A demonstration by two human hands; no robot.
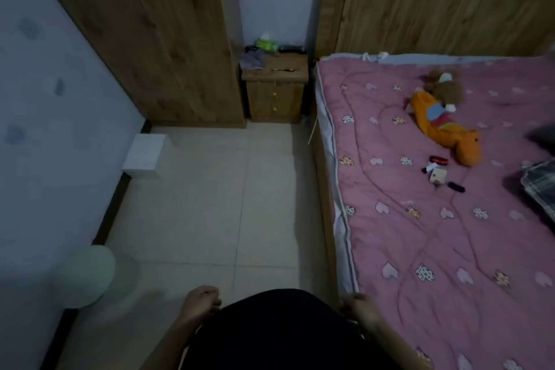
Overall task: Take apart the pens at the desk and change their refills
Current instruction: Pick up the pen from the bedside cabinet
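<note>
Your left hand hangs idle at your waist, fingers loosely curled, empty. Your right hand is beside the bed, blurred, fingers unreadable. No pens or bench in view, so nothing to grip yet.

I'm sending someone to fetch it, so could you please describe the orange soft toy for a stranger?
Find the bed with the pink heart-print quilt on the right of the room. On its half nearer the wooden headboard lies the orange soft toy, stretched out. It is the only bright orange thing there; the plush next to it is brown.
</note>
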